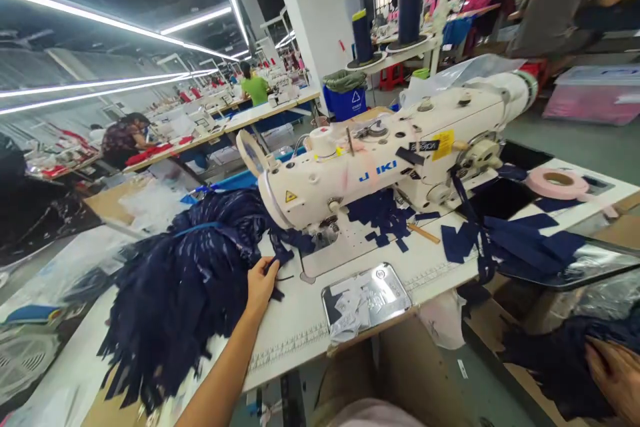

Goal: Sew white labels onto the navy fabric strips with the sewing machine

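My left hand [261,283] is at the left of the sewing machine's [345,173] bed, its fingers closed on the end of a navy fabric strip [284,255]. Beside it lies a big bundle of navy strips [185,280], banded with a blue tie and hanging over the table's front left edge. At the lower right, below the table top, my right hand [617,377] curls over another stack of navy fabric pieces [555,360]; part of that hand is cut off by the picture's edge.
A metal tray [395,293] with paper labels sits at the table's front edge. Small navy scraps [383,223] lie behind the machine's needle area. Farther right are loose navy pieces [525,240] and a pink tape roll [557,183]. Thread cones [409,17] stand behind; people work at other tables.
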